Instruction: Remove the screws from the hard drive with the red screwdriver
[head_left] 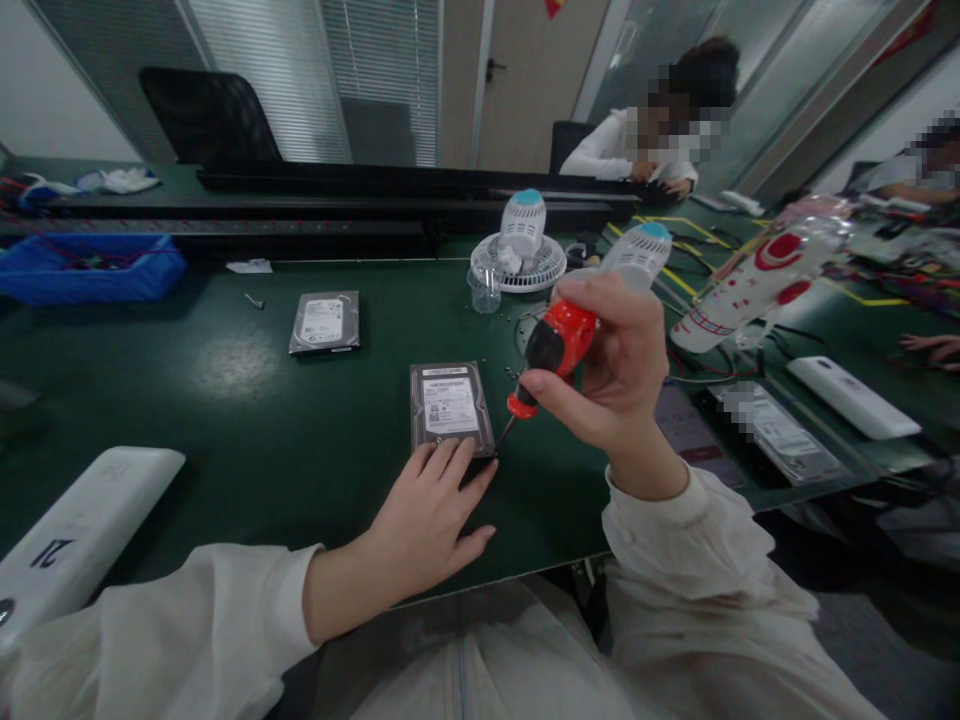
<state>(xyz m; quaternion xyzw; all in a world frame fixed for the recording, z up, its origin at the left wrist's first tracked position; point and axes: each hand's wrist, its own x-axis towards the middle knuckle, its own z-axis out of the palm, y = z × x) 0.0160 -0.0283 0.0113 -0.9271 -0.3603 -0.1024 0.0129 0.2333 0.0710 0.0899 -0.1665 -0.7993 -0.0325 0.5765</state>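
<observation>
A hard drive (450,400) lies label up on the green table in front of me. My left hand (439,510) rests on its near end, fingers stretched out and thumb apart. In my right hand (619,360) is a red and black screwdriver (559,345), gripped by its handle and tilted down to the left. The screwdriver's tip is at the drive's near right corner; whether it sits in a screw is too small to tell. Several tiny screws (511,373) lie to the right of the drive.
A second hard drive (325,321) lies further left. Behind are a clear plastic cup (485,288) and a white fan (523,240). A blue bin (90,268) stands far left, a white power bank (97,520) near left. A bottle (765,275) and a phone (694,435) are at right. Two people sit beyond.
</observation>
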